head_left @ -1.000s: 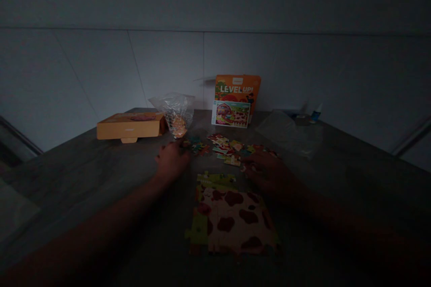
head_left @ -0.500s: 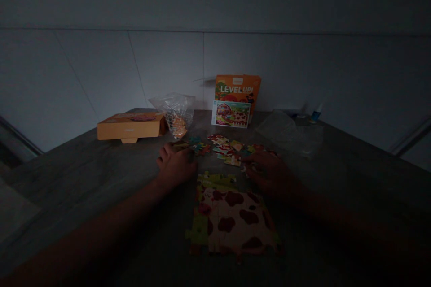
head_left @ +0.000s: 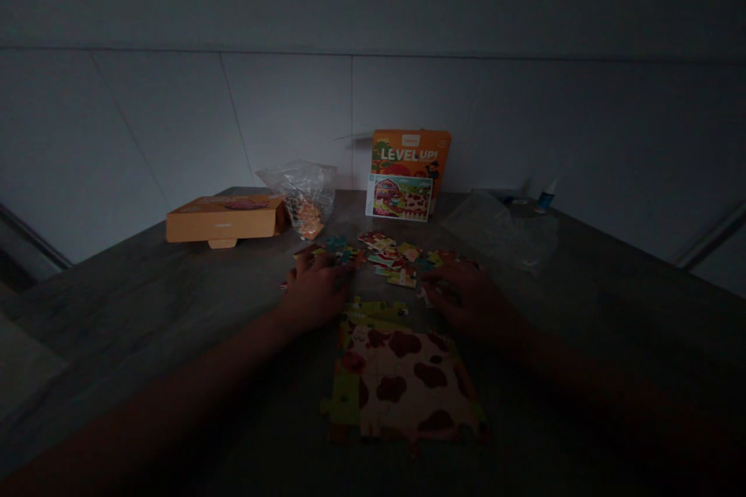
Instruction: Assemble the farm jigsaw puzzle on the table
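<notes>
In dim light, a partly joined jigsaw puzzle (head_left: 402,373) with a spotted cow lies flat on the table in front of me. Loose puzzle pieces (head_left: 388,252) are heaped just beyond it. My left hand (head_left: 318,293) rests over the left end of the heap, fingers spread, with pieces showing around the fingertips. To the right, my right hand (head_left: 469,297) lies low by the pieces, its fingers stretched toward the middle. A pale puzzle piece (head_left: 427,295) shows beside its fingertips; whether they touch it I cannot tell.
An orange box (head_left: 224,221) stands back left beside a clear plastic bag (head_left: 306,194) with pieces inside. A farm picture card (head_left: 401,197) leans on an orange "LEVEL UP!" box (head_left: 411,151). A crumpled clear bag (head_left: 504,233) and a small blue bottle (head_left: 546,198) are at right.
My left hand has shifted slightly right, its fingers now more spread, uncovering some pieces at its left. My right hand has hardly moved.
</notes>
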Action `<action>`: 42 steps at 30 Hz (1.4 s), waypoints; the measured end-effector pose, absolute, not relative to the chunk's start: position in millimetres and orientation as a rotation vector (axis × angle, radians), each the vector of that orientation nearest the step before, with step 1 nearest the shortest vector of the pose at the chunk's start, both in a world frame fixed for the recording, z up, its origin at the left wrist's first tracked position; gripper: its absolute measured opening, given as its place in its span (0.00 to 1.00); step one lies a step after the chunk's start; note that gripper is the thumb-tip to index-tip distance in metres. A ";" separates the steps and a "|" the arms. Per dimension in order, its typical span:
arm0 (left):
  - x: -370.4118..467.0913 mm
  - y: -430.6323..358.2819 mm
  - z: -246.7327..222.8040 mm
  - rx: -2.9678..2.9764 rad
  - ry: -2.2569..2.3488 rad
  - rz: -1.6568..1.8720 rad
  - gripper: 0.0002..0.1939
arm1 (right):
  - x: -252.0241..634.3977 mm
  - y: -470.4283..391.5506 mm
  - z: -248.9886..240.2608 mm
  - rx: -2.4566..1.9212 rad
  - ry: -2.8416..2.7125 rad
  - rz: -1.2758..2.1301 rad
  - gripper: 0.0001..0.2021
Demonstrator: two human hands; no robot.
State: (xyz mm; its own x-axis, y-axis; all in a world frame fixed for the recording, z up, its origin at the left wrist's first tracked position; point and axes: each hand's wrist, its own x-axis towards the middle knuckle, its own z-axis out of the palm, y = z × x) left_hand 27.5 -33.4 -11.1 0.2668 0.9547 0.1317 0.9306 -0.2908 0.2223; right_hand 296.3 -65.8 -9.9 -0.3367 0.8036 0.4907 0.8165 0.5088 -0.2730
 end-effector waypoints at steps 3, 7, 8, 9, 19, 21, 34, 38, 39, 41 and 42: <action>28.3 -33.4 -9.9 2.412 1.797 0.398 0.20 | 295.4 -66.4 -8.4 -1.317 -2.179 -0.004 0.11; 29.7 -35.1 -7.2 2.386 1.824 0.412 0.19 | 296.5 -65.8 -7.5 -1.352 -2.171 -0.010 0.10; 29.7 -35.6 -6.9 2.384 1.839 0.414 0.20 | 297.4 -65.3 -7.7 -1.371 -2.166 -0.026 0.10; 29.6 -35.9 -6.8 2.382 1.855 0.416 0.20 | 298.7 -64.6 -8.1 -1.396 -2.159 -0.044 0.10; 31.1 -37.9 -4.6 2.386 1.887 0.563 0.16 | 303.0 -59.8 -13.1 -1.457 -2.189 -0.071 0.10; 32.9 -39.8 -0.6 2.413 1.809 0.608 0.14 | 301.3 -60.2 -12.9 -1.424 -2.215 -0.052 0.10; 38.7 -49.5 5.3 2.574 1.055 0.562 0.10 | 295.6 -50.9 -26.4 -1.161 -2.428 0.008 0.21; 38.2 -49.1 3.4 2.597 0.999 0.519 0.11 | 296.6 -50.5 -25.1 -1.106 -2.418 0.043 0.16; 38.2 -49.1 3.1 2.600 0.994 0.515 0.11 | 296.6 -50.4 -24.3 -1.096 -2.414 0.059 0.14; 38.5 -49.4 2.7 2.600 0.993 0.512 0.11 | 296.1 -49.8 -22.9 -1.081 -2.405 0.080 0.11; 38.7 -49.5 2.6 2.599 0.989 0.513 0.11 | 295.7 -49.5 -22.4 -1.076 -2.396 0.084 0.10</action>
